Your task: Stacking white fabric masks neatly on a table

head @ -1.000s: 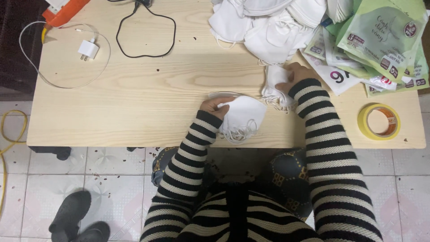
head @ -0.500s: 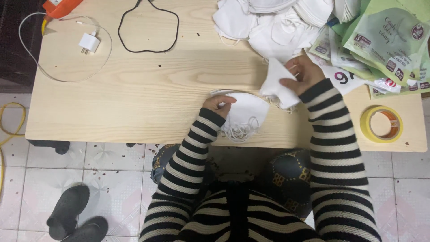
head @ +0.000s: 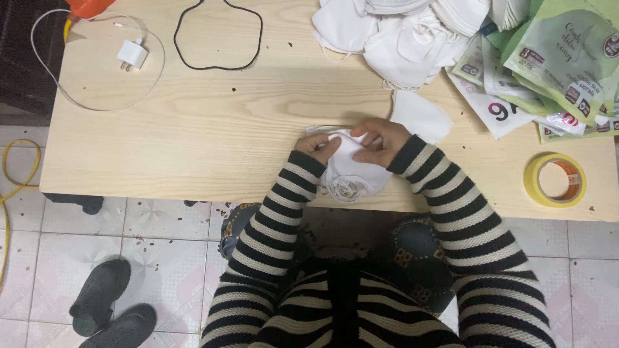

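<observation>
A white mask [head: 351,169] is pinched at the table's [head: 193,142] near edge by the left hand [head: 317,145] and right hand [head: 380,140]; edges should be lined up before pressing (loops tucked under).

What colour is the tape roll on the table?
Yellow; the tape roll lies at the table's right end, seen in the head view.

- We see soft, even light over the pale counter [head: 213,129], bright without harsh glare.
- Light seems to come from above; shadows under the white pile [head: 400,32] and black cord [head: 219,38] stay faint.
- The tiled floor [head: 155,258] looks dimmer.
- Focus is fair, detail slightly soft throughout.
</observation>
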